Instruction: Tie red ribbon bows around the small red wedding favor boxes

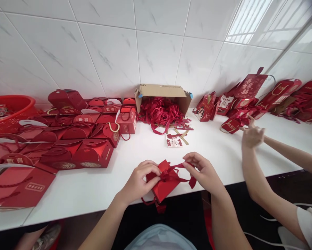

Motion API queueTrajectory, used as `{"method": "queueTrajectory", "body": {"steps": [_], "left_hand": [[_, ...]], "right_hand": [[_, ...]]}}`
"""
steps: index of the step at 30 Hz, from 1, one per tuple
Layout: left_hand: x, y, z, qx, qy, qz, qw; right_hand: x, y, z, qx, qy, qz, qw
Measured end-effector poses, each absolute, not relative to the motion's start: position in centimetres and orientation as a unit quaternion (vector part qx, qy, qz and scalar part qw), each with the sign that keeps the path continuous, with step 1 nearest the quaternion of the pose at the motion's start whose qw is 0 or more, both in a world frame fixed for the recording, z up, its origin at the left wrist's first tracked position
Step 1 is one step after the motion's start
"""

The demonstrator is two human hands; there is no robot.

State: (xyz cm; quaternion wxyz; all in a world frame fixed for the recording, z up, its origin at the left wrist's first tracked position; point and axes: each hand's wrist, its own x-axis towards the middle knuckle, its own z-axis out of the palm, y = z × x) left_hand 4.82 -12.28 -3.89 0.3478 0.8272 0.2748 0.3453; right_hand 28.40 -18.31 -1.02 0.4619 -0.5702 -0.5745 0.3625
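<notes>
A small red gift box (162, 190) lies near the front edge of the white table, right before me. Dark red ribbon (168, 174) is looped into a bow on its top. My left hand (144, 177) pinches the ribbon at the bow's knot, its fingers resting against the box. On the other side my right hand (201, 170) pinches a loop of the same ribbon off to the right. One ribbon end (192, 182) hangs below the right fingers. A red cord handle (147, 201) droops over the table's edge.
A cardboard box (162, 91) spills red ribbons at the wall. Beside it lie a printed card (174, 141) and thin strips. Rows of red boxes (94, 152) and a red basket (28, 104) fill the left. At right, a co-worker's hands (252, 135) handle another red box (231, 125).
</notes>
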Motion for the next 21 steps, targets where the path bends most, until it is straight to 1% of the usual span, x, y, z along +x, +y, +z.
{"method": "queueTrajectory", "body": {"steps": [2, 4, 6, 9, 12, 16, 18, 21], "left_hand": [[4.6, -12.5, -4.5, 0.812, 0.283, 0.359, 0.364], [4.3, -12.9, -4.9, 0.8, 0.289, 0.365, 0.378], [4.0, -13.2, -5.1, 0.795, 0.288, 0.367, 0.388], [3.8, -13.6, -5.3, 0.791, 0.293, 0.364, 0.394], [4.0, -13.5, -5.3, 0.802, 0.28, 0.367, 0.378], [4.4, -13.4, -5.2, 0.821, 0.261, 0.366, 0.352], [4.6, -14.0, -5.1, 0.826, 0.279, 0.363, 0.328], [4.8, -15.7, -5.0, 0.816, 0.339, 0.381, 0.271]], "right_hand": [[29.1, -18.3, -1.6, -0.609, -0.565, 0.316, 0.458], [29.7, -18.4, -2.0, -0.645, -0.573, 0.242, 0.444], [29.8, -18.7, -2.2, -0.645, -0.601, 0.187, 0.433], [28.6, -19.3, -2.2, -0.585, -0.669, 0.206, 0.41], [26.6, -19.7, -2.2, -0.528, -0.725, 0.234, 0.374], [25.0, -20.0, -2.3, -0.516, -0.753, 0.221, 0.344], [25.2, -20.2, -2.3, -0.504, -0.757, 0.224, 0.351], [26.2, -20.6, -2.5, -0.482, -0.735, 0.255, 0.404]]}}
